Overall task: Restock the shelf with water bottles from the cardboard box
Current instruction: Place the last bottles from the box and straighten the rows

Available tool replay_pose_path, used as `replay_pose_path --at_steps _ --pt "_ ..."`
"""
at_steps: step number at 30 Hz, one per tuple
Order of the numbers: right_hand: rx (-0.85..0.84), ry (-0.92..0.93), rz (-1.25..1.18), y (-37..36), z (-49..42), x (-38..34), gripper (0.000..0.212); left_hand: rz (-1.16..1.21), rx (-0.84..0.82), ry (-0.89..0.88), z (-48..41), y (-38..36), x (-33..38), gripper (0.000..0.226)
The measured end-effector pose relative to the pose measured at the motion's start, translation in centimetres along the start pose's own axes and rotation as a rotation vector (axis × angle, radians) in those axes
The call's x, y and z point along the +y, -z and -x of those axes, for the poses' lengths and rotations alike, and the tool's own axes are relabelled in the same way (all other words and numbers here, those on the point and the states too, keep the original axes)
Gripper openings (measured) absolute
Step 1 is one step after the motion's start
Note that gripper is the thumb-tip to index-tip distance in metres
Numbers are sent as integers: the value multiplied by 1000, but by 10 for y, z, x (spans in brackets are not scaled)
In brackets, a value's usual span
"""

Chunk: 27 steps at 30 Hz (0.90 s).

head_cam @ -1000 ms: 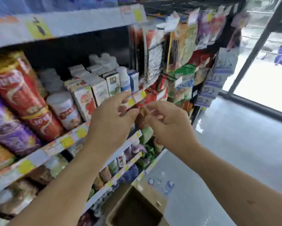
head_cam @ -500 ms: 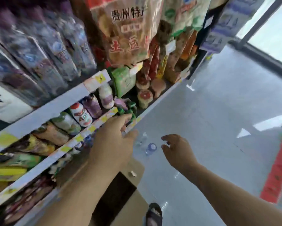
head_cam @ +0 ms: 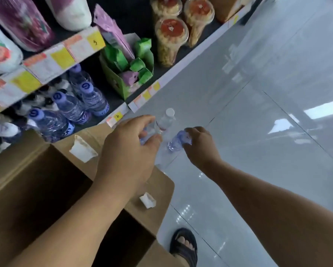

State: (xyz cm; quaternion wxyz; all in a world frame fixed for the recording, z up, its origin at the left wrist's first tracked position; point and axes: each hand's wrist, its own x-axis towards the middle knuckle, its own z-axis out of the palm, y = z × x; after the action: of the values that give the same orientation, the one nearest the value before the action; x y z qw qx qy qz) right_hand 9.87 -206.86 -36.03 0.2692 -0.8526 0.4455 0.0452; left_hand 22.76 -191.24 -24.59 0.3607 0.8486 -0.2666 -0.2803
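The right hand's (head_cam: 198, 145) fingers (head_cam: 188, 138) close over the blue cap end of a bottle (head_cam: 174, 144) standing on the floor (head_cam: 258, 132). The left hand's (head_cam: 131, 149) fingers (head_cam: 152, 140) curl around another bottle, white-capped (head_cam: 164, 120), beside it. Both sit just past the open box (head_cam: 36, 180), below the shelf (head_cam: 96, 120) of blue-capped bottles (head_cam: 73, 106).

A cardboard box (head_cam: 36, 180) is set on the floor (head_cam: 267, 112) at near left, just before the bottom shelf (head_cam: 119, 115). Water bottles (head_cam: 73, 105) are stood on that shelf, with a carton of packets (head_cam: 127, 74) to their right (cups (head_cam: 171, 41) farther right).
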Motion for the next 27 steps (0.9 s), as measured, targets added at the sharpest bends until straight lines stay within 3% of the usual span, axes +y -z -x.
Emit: replay_pose_path --at_steps 11,15,19,27 --pt "-43 67 103 -15 -19 10 14 93 -22 -8 -6 -10 -14 37" --pt "57 120 34 14 5 -9 27 95 -23 -20 4 4 -7 38" --pt "166 268 -22 80 50 -51 17 112 -71 2 31 27 15 43" --pt "391 547 -184 292 183 -205 31 206 -165 -82 104 145 129 67"
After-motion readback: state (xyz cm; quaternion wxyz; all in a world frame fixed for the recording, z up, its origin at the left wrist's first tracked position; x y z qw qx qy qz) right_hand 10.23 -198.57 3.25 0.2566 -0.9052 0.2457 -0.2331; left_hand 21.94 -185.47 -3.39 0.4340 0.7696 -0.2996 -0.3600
